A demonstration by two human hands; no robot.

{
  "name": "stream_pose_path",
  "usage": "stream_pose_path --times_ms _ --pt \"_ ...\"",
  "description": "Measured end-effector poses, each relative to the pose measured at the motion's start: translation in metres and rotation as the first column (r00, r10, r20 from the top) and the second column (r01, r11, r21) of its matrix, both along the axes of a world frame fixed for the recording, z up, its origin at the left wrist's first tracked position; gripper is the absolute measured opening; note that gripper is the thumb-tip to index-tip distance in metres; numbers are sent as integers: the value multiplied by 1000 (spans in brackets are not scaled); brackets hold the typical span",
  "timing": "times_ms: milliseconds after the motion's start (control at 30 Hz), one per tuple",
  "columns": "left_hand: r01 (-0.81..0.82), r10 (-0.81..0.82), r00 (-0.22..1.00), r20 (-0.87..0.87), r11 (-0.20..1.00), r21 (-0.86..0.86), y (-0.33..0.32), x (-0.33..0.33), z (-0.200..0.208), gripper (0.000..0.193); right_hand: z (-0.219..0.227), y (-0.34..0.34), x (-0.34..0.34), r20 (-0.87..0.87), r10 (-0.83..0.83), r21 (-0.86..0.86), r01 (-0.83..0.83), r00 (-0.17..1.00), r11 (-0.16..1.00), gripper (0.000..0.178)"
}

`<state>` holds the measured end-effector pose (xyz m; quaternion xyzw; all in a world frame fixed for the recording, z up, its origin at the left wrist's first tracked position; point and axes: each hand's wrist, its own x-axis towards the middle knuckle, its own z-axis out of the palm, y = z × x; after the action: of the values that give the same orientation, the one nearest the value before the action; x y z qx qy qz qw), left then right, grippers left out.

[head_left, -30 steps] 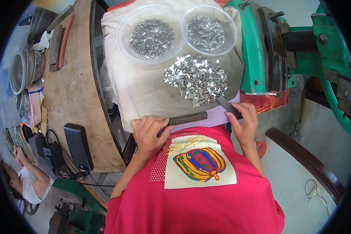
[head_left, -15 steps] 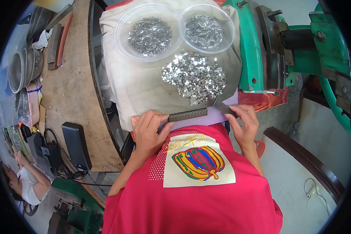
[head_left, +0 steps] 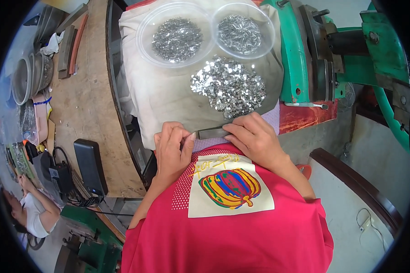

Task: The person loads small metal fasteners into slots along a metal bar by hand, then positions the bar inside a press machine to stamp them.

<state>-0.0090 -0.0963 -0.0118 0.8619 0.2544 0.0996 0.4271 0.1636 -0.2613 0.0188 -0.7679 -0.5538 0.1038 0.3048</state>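
My left hand [head_left: 172,148] is closed on the left end of a dark slotted metal bar, whose row of slots is now covered. A flat grey metal strip [head_left: 212,133] lies along the bar, its right end pinched by my right hand [head_left: 256,139]. Just beyond my hands, a heap of small shiny metal pieces [head_left: 232,86] rests on a beige cloth [head_left: 164,98]. Two clear round tubs stand behind it: the left tub [head_left: 140,48] holds small metal bits, the right tub [head_left: 271,44] thin metal pins.
A green machine [head_left: 294,59] stands close on the right. To the left runs a wooden table [head_left: 93,91] with metal bars [head_left: 67,50] and a black box-shaped device [head_left: 90,159]. Farther left, another person [head_left: 36,209] sits with hands at small parts.
My right hand has moved left with the metal strip and laid it along the slotted bar. The bar's slots, visible before, are covered. My left hand keeps its grip.
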Motion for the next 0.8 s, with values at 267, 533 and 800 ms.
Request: stream_pose_path --times_ms 267,533,800 --pt "30 -29 998 -64 999 19 -4 9 3 15 -3 2 -1 -16 24 -53 -25 1000 998 27" --pt "38 -35 997 -68 999 32 -5 9 3 16 -3 -19 -1 -83 -208 -30 206 975 978 32" --pt "-4 8 995 -103 999 43 -5 9 9 22 -17 -31 -9 -190 -359 -65 353 914 933 32"
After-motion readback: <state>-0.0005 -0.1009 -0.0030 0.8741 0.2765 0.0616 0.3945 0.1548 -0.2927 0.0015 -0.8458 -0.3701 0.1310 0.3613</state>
